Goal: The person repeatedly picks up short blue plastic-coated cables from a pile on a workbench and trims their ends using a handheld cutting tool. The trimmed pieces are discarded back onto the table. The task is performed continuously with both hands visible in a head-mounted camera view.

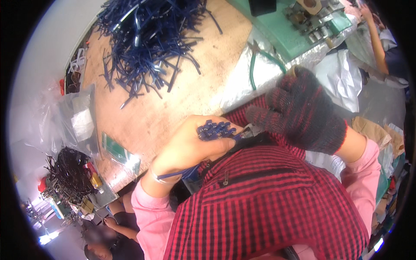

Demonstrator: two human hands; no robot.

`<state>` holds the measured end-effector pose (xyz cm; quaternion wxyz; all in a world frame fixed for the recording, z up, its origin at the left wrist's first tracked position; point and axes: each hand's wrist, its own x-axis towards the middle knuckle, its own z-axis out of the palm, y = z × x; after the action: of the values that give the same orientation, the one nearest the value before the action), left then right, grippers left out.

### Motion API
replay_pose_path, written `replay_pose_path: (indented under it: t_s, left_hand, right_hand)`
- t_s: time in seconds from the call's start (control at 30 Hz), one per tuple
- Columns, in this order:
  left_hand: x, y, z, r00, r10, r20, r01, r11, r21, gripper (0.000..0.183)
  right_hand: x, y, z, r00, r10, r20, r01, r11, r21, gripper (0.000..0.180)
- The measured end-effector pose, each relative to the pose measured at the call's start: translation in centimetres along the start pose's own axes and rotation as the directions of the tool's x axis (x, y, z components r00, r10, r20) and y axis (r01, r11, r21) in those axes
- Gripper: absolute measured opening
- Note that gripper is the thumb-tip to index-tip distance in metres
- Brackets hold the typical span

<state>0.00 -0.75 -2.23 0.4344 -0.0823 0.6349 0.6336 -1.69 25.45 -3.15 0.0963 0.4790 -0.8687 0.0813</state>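
Observation:
My bare left hand [195,139] is closed around a bundle of dark blue strips [216,130], their ends bunched above the thumb. To its right is my right hand [295,110], in a black and red knitted glove, with its fingers curled towards a small greyish metal thing [248,131] beside the bundle. What the gloved fingers grip is hard to make out. A large heap of dark blue strips [152,42] lies on the wooden tabletop [182,94]. Pliers with green handles [253,70] rest near the table's right edge, above the gloved hand.
A green surface [279,35] with metal parts stands at the upper right. Clear plastic bags [48,120] and a pile of dark wire-like pieces [70,172] are at the left. One person [120,237] sits at lower left; another person's arm [377,45] shows at upper right.

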Motion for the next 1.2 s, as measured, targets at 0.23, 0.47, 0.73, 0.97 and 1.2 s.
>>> replay_pose_path:
  t_s: [0.23, 0.47, 0.73, 0.97, 1.2]
  left_hand:
    - [1.3, -2.3, -2.1, 0.942, 0.165, -0.293, -0.223, 0.958, -0.178, 0.026]
    - [8.7, -4.1, -11.0, 0.436, 0.737, -0.516, 0.191, 0.485, 0.854, 0.024]
    - [-0.3, -5.2, -7.9, 0.718, 0.541, -0.437, -0.661, 0.727, -0.185, 0.021]
    - [0.4, -2.8, -1.4, 0.864, 0.442, -0.239, -0.494, 0.837, -0.236, 0.043]
    - [-0.4, -0.5, -0.7, 0.955, 0.289, -0.067, -0.296, 0.941, -0.167, 0.035]
  right_hand:
    - [-4.4, -1.6, 3.5, 0.855, 0.518, 0.036, -0.424, 0.656, 0.625, 0.052]
    - [-3.8, -3.7, 4.9, 0.831, 0.556, 0.029, -0.377, 0.523, 0.764, 0.06]
    - [-6.0, -3.1, 5.1, 0.777, 0.597, 0.198, -0.538, 0.467, 0.702, 0.062]
    - [-0.3, -2.7, 2.5, 0.861, 0.508, 0.014, -0.377, 0.621, 0.687, 0.059]
    - [0.8, -2.0, -0.8, 0.926, 0.367, -0.091, -0.335, 0.907, 0.255, 0.054]
